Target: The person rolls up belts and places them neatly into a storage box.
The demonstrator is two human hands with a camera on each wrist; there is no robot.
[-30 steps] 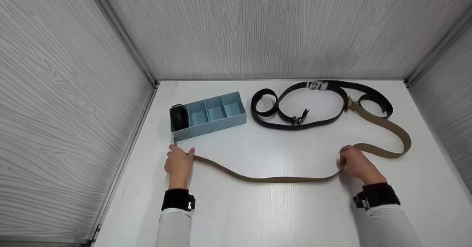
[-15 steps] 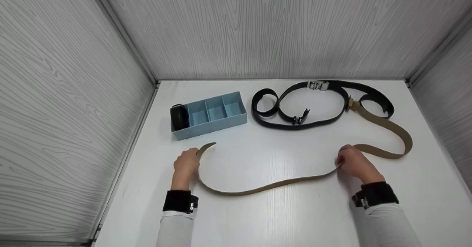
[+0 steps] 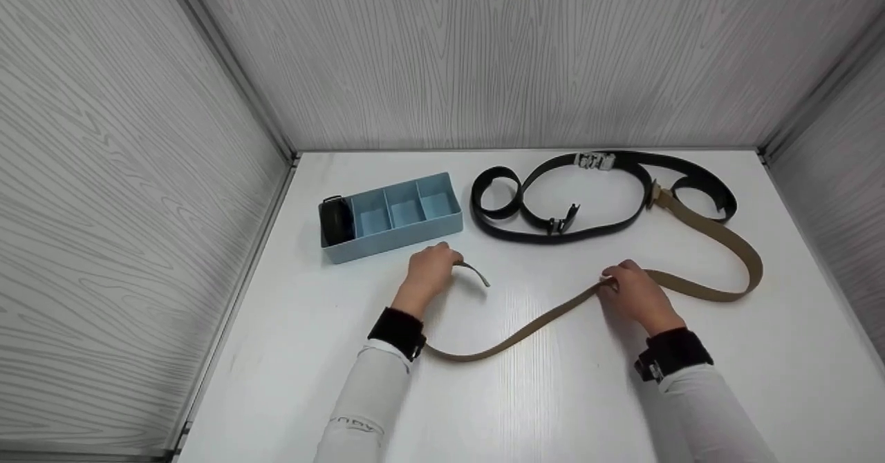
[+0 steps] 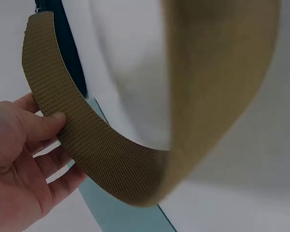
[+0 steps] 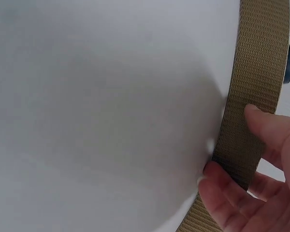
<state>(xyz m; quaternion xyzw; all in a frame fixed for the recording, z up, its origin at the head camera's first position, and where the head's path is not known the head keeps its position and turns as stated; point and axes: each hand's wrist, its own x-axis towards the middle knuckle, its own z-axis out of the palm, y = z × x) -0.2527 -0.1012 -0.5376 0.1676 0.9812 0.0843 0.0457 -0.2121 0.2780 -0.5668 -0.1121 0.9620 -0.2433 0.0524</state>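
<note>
The left hand [image 3: 429,268] pinches the tan strap's [image 3: 546,318] free end near the blue tray [image 3: 397,238]; the strap sags along the table to the right hand [image 3: 632,294], which pinches its middle. A loose pinch could let the stiff end spring free.

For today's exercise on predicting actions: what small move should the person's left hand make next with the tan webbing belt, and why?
Probably curl the free end inward to start a roll: the left hand pinches the tan webbing belt by its tip, already bent over, while the right hand holds the strap further along.
</note>
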